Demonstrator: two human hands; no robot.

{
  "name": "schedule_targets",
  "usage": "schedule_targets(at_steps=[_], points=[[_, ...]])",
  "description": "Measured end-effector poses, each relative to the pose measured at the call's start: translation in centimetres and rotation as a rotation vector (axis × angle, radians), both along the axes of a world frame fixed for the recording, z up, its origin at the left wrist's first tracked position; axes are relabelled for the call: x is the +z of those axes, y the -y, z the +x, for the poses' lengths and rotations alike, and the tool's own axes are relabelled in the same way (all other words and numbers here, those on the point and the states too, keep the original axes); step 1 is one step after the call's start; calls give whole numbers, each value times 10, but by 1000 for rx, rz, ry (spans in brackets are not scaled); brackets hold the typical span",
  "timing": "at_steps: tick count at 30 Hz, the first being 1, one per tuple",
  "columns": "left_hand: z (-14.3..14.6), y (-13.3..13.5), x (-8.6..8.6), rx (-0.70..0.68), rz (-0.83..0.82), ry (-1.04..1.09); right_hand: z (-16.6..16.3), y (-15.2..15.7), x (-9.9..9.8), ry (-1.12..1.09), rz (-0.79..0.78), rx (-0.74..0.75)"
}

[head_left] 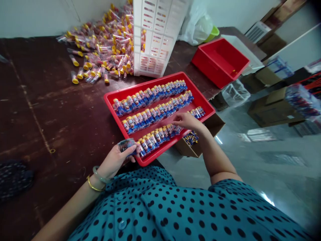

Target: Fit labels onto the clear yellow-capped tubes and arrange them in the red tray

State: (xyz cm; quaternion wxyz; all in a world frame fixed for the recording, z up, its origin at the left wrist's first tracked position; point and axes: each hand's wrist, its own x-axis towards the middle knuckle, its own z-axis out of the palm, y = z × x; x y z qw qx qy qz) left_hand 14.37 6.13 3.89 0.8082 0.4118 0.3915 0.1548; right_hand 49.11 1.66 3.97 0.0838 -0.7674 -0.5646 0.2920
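My left hand (122, 154), with a green bangle and a gold one at its wrist, grips a small stack of dark printed cards or labels (126, 144) by the near left corner of a red tray (119, 126). In that tray stand rows of small clear tubes (154, 115) with yellow caps and blue printed lower parts. Over the nearest row (155, 138) is my right hand (186, 121), its fingers bent and drawn together near the tube tops. Whatever those fingertips hold, if anything, is too small to make out.
Behind the tray, a heap of yellow-capped tubes (100, 50) lies beside an upright white slotted basket (155, 43). A deep red bin (213, 67) stands at the back right. Below the tray's right edge is a cardboard box (187, 150) holding small yellow-and-blue pieces.
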Motion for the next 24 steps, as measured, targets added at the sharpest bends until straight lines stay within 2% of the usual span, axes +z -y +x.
schedule_targets(at_steps=[3, 5, 8, 10, 12, 14, 17, 20, 22, 24], points=[[5, 1, -1, -14, -16, 44, 4, -1, -4, 89, -52, -21], [7, 2, -2, -26, -23, 55, 5, -1, -2, 69, -36, -55], [11, 3, -2, 19, -3, 47, 4, 3, 11, -146, 60, -146], [13, 4, -1, 79, -2, 49, -3, 5, 21, -395, 83, -121], [16, 4, 1, 127, -21, 56, -20, 5, 29, -614, 66, -50], [17, 5, 2, 158, -21, 43, -46, 3, 32, -712, 86, -35], [19, 5, 1, 200, 37, 2, -96, -2, 30, -759, 184, -8], [17, 6, 1, 204, 100, 13, -136, -8, 29, -814, 227, 146], [14, 5, 2, 220, 117, 31, -149, -12, 28, -809, 222, 201], [10, 4, 2, 238, 108, 28, -151, -16, 28, -801, 204, 188]])
